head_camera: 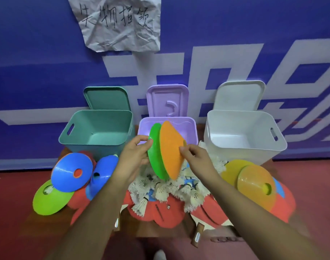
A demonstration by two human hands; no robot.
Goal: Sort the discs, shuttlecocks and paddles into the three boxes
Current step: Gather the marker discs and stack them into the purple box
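Observation:
My left hand [136, 156] grips a green disc [154, 152] held on edge, and my right hand [195, 156] pinches an orange disc [170, 147] pressed against it. Both discs hover just in front of the purple box [190, 126]. The teal box [96, 132] stands to the left and the white box [243, 136] to the right, both open with nothing visible inside. White shuttlecocks [179, 190] lie heaped below my hands on red paddles [160, 212].
Blue discs [70, 171] and a green disc [48, 199] lie at the left; yellow and orange discs [254, 182] at the right. Lids lean against the blue wall behind each box. A crumpled paper sign [119, 23] hangs above. A paddle handle [197, 235] points toward me.

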